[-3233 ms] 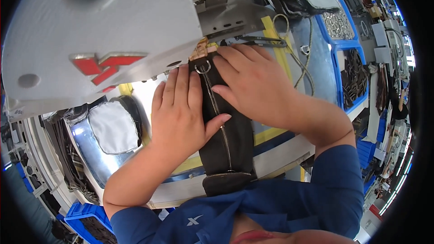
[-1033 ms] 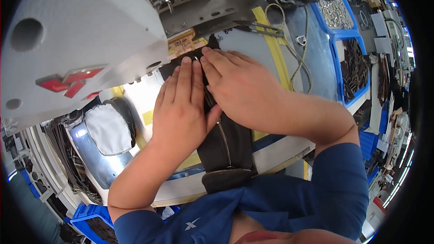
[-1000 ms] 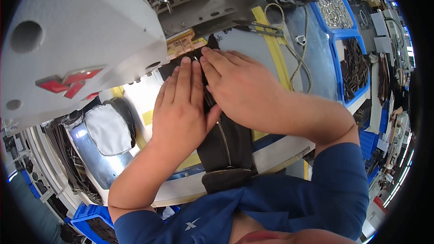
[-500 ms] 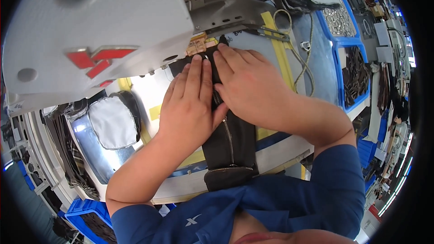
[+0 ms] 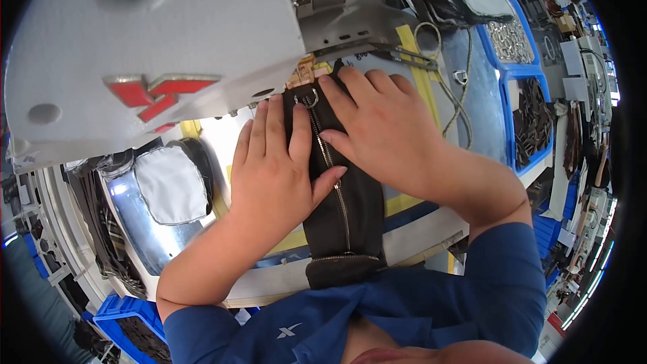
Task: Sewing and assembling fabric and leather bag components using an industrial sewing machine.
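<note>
Dark brown zippered pouch [image 5: 350, 222] lies lengthwise on the pale surface [image 5: 431, 222], its ringed zipper end [image 5: 308, 100] under the grey sewing machine head [image 5: 155, 47]. Left hand [image 5: 273, 168] lies flat, fingers spread, on the pouch's left side; right hand [image 5: 384, 128] presses flat on its right. Blue bins [image 5: 519, 87] stand well apart at right.

The zippered pouch [image 5: 340, 209] lies mid-frame on the table [image 5: 431, 219], its top under the sewing machine head [image 5: 155, 47] (upper left). The left hand [image 5: 273, 172] rests on its left side, the right hand [image 5: 381, 128] on its right; bins [image 5: 515, 87] sit far right.
</note>
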